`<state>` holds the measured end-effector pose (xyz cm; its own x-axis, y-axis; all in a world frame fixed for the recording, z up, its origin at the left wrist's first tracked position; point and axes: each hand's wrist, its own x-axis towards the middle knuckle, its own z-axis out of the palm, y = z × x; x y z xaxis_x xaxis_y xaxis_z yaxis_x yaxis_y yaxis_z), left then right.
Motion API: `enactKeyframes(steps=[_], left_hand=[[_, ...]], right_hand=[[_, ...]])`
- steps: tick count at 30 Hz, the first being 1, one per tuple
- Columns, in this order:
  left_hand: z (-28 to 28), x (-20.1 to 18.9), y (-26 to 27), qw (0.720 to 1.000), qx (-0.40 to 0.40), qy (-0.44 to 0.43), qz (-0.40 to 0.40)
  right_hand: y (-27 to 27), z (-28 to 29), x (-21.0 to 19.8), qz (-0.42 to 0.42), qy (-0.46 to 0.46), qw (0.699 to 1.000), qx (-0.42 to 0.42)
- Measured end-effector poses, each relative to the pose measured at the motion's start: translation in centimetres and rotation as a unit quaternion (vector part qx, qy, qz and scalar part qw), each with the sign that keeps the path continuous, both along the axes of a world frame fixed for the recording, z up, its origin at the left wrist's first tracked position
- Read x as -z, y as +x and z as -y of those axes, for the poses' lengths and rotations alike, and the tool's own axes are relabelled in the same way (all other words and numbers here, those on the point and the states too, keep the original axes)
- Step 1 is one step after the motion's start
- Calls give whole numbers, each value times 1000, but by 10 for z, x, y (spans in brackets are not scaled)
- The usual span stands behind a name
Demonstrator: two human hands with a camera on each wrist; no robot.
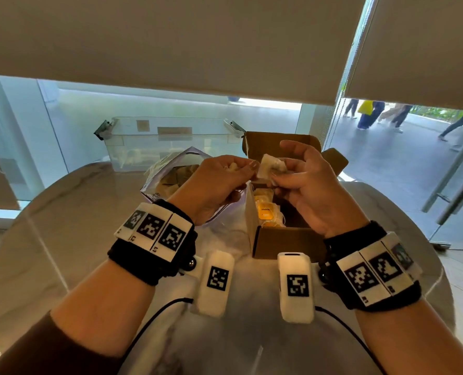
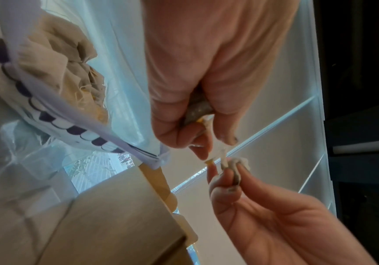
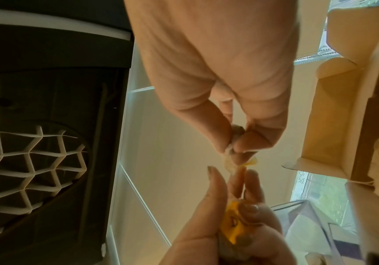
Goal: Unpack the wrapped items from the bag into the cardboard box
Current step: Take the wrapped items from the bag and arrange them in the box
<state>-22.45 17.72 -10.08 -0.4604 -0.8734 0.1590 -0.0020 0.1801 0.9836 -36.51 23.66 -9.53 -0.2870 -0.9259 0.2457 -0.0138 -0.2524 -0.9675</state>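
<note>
Both hands are raised above the open cardboard box [image 1: 281, 240], which holds several yellow wrapped items [image 1: 265, 212]. My left hand [image 1: 241, 169] grips a small yellow item [image 3: 230, 227] in its curled fingers. My right hand [image 1: 276, 171] pinches a crumpled white wrapper [image 1: 269, 163] between thumb and fingers. A thin twisted strip [image 2: 222, 154] joins the wrapper to the item in the left hand. The clear bag [image 1: 170, 171] with purple print lies open left of the box, with more beige wrapped items [image 2: 54, 59] inside.
A clear plastic bin [image 1: 168, 142] stands at the back of the round marble table [image 1: 76, 239]. The box's lid flap [image 1: 276, 143] stands up behind the hands. Glass walls and roller blinds lie beyond; people walk outside at far right.
</note>
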Motion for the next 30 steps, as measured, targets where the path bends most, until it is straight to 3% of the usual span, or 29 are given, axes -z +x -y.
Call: enactKeyframes(steps=[6,12,16,22,26,30], left_hand=[[0,2,-3,999,-1,-26,25],[3,0,-1,996,-37,-83,14],[2,1,0,993,-15,-114,32],[0,0,-1,986,1,-158,46],[-2,1,-5,979,7,-189,75],[-1,-7,-2,951,44,-274,138]], right_hand=[[2,0,1,-42,-6,999,-21],[-1,-3,-3,126,43,990,-52],[-2,-3,-2,164,113,974,-104],[-2,-3,0,176,98,967,-155],[-6,-7,0,118,99,982,-106],[-16,-18,-1,-102,93,990,35]])
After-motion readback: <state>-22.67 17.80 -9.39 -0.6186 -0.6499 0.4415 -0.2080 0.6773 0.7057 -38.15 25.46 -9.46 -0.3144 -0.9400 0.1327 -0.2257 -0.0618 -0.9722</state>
